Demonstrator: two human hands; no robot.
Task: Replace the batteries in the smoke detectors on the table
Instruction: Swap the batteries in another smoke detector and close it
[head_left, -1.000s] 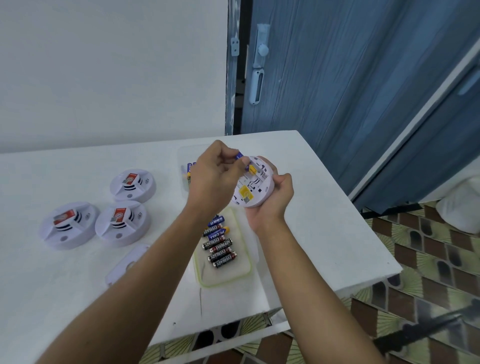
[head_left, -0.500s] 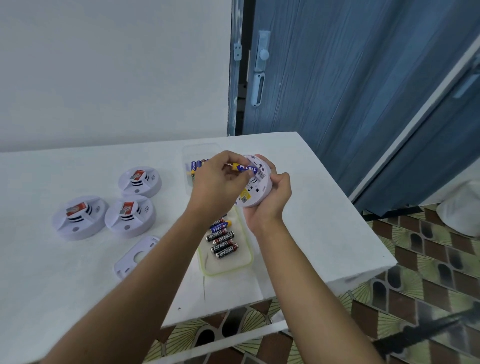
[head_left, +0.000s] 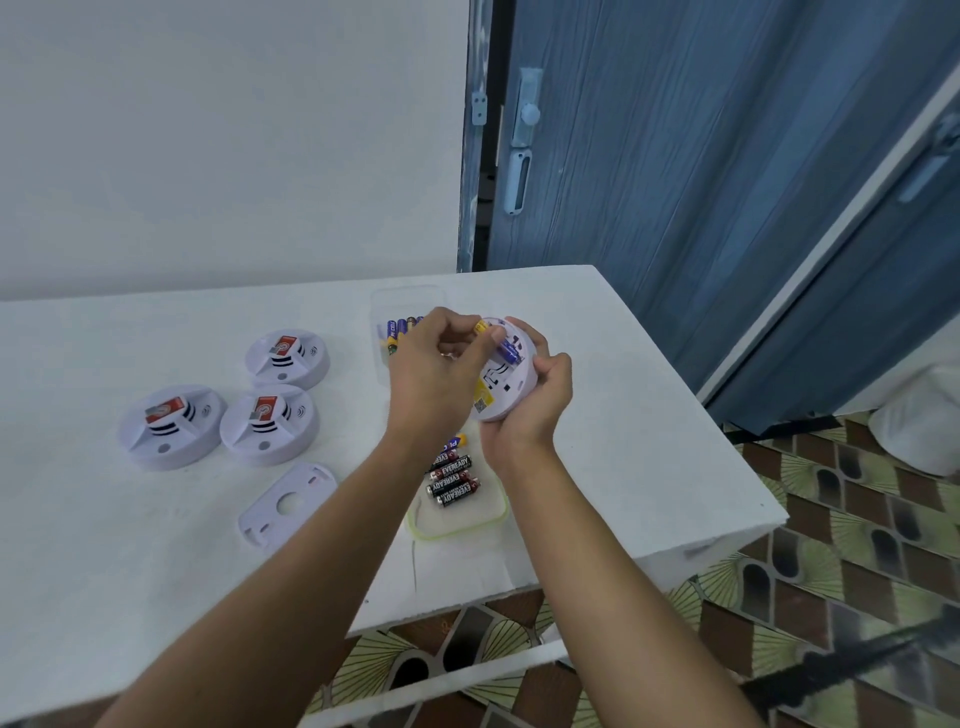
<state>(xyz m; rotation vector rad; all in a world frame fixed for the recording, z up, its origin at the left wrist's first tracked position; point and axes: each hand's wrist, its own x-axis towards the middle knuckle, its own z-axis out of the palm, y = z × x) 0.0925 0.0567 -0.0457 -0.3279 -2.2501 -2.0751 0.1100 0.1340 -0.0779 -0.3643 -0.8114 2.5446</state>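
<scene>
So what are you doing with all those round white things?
A person is changing smoke detector batteries. The right hand holds one detector with its back open, and the left hand is working a blue battery at its slot. Three more detectors sit on the table, beside a loose back plate. Black batteries lie in a tray below the hands.

Light: bright, soft, even, no source visible | Shadows: faint, under the round white smoke detectors (head_left: 171, 426) on the white table (head_left: 649, 467) | Glare: none, white wall slightly washed out | Blur: lower right floor smeared, hands slightly soft | Distortion: wide-angle bowing of the blue door (head_left: 701, 156) at the right edge
</scene>
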